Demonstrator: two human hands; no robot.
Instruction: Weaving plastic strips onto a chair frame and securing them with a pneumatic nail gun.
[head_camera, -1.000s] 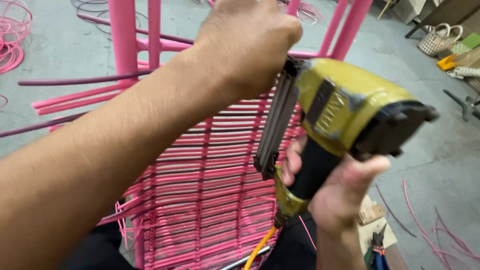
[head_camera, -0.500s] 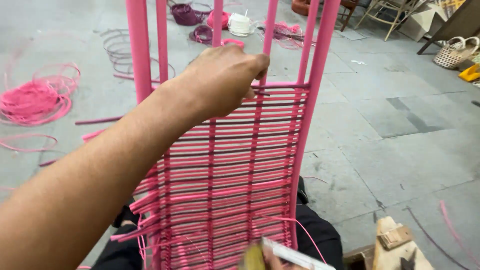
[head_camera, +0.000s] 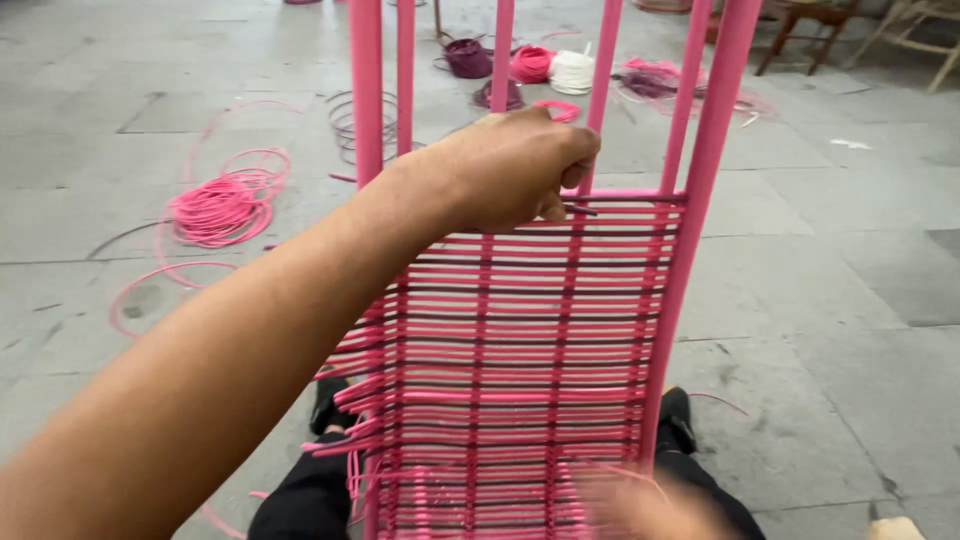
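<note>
The left hand (head_camera: 505, 170) is clenched at the top row of pink cord (head_camera: 620, 200) woven across the pink metal frame (head_camera: 700, 210), fingertips pinching the strand near the middle upright. Pulling it level and snug against the rows below would likely serve best — no slack. The right hand (head_camera: 640, 505) is a blur at the near edge; its grip cannot be told. Cord coils (head_camera: 215, 210) lie far left.

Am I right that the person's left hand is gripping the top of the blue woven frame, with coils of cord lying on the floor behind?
Not quite: the frame is pink, not blue, as the head view shows. The rest holds: the left hand grips at the top edge of its weaving, and coils of cord lie on the floor behind.
</note>
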